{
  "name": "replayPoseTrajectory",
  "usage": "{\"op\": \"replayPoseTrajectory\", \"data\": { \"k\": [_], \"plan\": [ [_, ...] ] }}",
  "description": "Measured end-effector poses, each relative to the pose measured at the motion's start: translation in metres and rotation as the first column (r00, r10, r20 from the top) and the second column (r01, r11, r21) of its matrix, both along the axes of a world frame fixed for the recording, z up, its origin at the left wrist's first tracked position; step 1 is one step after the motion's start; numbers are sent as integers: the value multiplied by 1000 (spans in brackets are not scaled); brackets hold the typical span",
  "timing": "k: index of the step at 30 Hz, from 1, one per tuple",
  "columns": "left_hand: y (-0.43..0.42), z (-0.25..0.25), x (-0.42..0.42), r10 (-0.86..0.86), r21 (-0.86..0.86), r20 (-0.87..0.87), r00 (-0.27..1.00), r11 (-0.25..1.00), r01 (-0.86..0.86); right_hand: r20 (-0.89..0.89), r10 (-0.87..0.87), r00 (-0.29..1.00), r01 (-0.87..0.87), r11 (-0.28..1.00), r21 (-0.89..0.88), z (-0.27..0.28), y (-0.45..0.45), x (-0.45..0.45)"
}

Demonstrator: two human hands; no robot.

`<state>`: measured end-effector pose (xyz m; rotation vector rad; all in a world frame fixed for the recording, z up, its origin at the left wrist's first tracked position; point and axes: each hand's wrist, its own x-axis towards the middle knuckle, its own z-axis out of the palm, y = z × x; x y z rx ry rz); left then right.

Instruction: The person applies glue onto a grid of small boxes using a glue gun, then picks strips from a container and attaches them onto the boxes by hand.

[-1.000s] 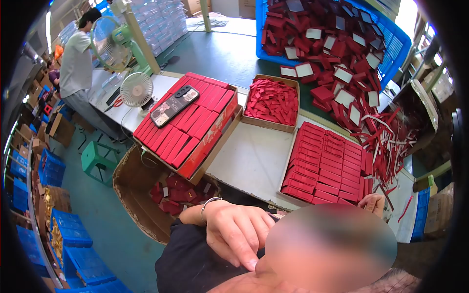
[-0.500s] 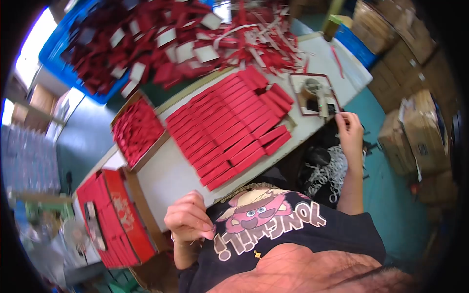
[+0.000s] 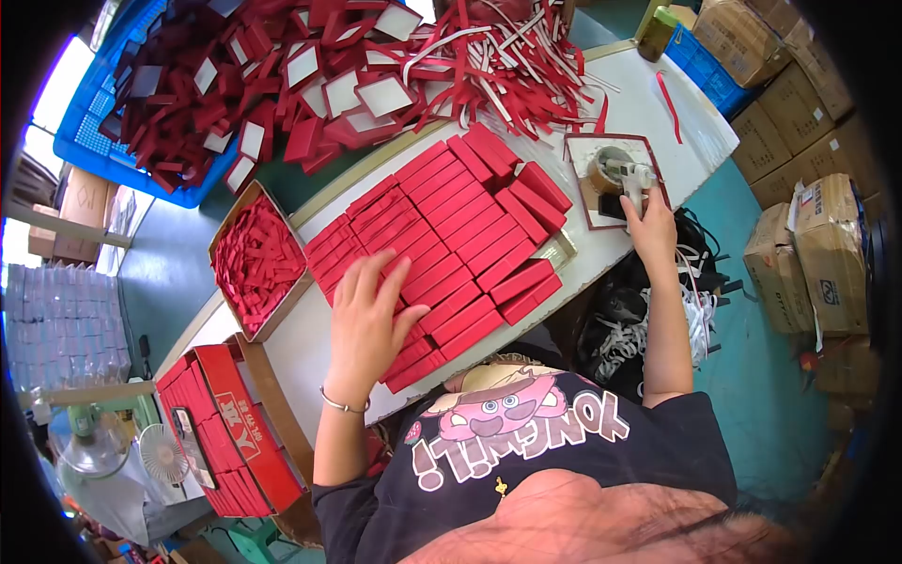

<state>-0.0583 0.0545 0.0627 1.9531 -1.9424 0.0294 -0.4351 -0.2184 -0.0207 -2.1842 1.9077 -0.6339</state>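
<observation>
My left hand [image 3: 365, 315] rests with spread fingers on the near left part of a block of narrow red boxes [image 3: 442, 240], which lie in tight rows on the white table. At the right, my right hand [image 3: 653, 230] has its fingers closed round the grip of a pale glue gun [image 3: 639, 179]. Behind the gun's nozzle end stands a round brownish container [image 3: 604, 171]. Both are over a square tray with a dark red rim [image 3: 587, 139]. A few boxes at the block's right end sit askew.
A blue crate [image 3: 89, 132] overflows with red box parts at the back left. Beside it lies a heap of red and white strips [image 3: 512, 70]. A carton of small red pieces [image 3: 256, 258] and a red carton of boxes [image 3: 240, 428] stand left. Cardboard cartons [image 3: 827, 254] are stacked right.
My left hand has moved forward from near my chest onto the red boxes, its fingers opening. My right hand has shifted slightly forward and taken hold of the glue gun, which is now turned.
</observation>
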Motion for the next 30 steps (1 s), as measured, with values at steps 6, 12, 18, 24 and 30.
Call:
{"op": "replayPoseTrajectory", "data": {
  "k": [6, 12, 18, 24, 30],
  "plan": [
    [-37, 3, -10, -74, 95, 70, 995, 993, 67, 65, 19, 998, -11, 994, -110, -12, -12, 1],
    [-52, 3, -68, -525, 117, -44, 850, 843, 526, 189, 16, 982, 6, 993, -115, -4, -8, -1],
    [-60, -14, -90, -537, 323, 174, 825, 823, 467, 299, 51, 953, 11, 979, -203, 3, 1, -4],
    [-66, 5, -89, -555, 334, 79, 828, 797, 503, 676, 8, 736, -8, 1000, -3, 0, 20, -36],
    [-137, 12, -118, -662, 152, 34, 748, 744, 651, 898, -31, 439, -9, 999, 39, -34, 13, -24]
  ]
}}
